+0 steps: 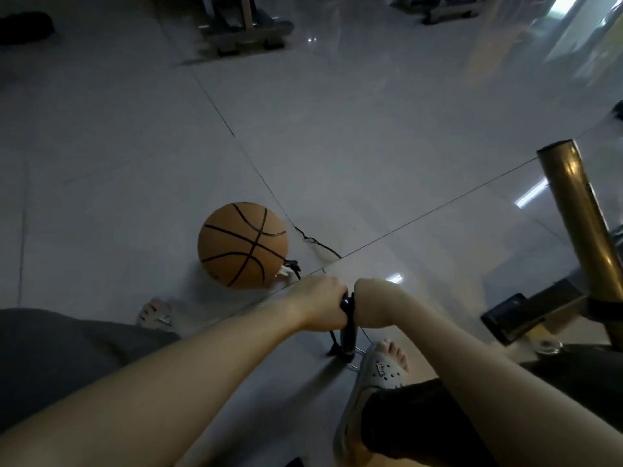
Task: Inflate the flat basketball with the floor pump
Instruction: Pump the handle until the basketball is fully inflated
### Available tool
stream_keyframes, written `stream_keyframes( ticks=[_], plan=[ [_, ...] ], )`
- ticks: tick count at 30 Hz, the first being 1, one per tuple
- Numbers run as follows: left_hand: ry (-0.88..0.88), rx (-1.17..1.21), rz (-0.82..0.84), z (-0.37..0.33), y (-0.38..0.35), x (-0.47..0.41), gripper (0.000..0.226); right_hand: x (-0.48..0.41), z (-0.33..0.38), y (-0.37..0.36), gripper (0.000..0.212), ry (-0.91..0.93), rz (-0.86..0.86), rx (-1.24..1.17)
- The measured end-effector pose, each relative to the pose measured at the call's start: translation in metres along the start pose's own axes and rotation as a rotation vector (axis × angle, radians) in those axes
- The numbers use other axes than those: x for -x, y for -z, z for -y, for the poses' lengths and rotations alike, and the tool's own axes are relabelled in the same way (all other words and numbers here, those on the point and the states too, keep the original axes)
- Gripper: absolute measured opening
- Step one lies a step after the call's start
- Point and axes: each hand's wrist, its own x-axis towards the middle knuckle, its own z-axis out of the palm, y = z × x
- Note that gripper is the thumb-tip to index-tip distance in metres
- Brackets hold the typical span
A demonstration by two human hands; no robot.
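Left hand [320,306] and right hand [372,305] side by side, both curled tight round the pump handle [347,302], knuckles up; only a bit of handle shows between them. Pump barrel [349,338] stands upright right below the hands. Right foot in a grey sandal [377,369] sits just beside the pump base. Basketball [243,245] lies on the tiled floor [371,163], ahead and left of the left hand, near but apart. It looks round. Hose end [292,264] meets the ball's lower right side. Brass-coloured post [573,210] far right.
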Motion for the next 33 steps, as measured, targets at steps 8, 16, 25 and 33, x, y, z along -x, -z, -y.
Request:
stream_keyframes(
  ticks=[8,16,25,33],
  plan=[
    [0.002,0.01,0.07,-0.002,-0.007,-0.001,0.009,0.0,0.0,-0.008,0.021,-0.029,-0.023,0.043],
    [0.19,0.432,0.015,0.094,0.058,-0.002,0.042,0.009,-0.011,0.006,0.064,-0.054,0.157,-0.194],
    [0.591,0.032,-0.081,0.24,0.035,-0.04,0.159,-0.019,0.025,0.029,0.079,0.027,0.277,-0.042],
    [0.652,0.235,-0.288,0.252,0.011,-0.03,0.145,-0.139,0.086,0.048,0.035,0.073,-0.1,-0.457]
  ],
)
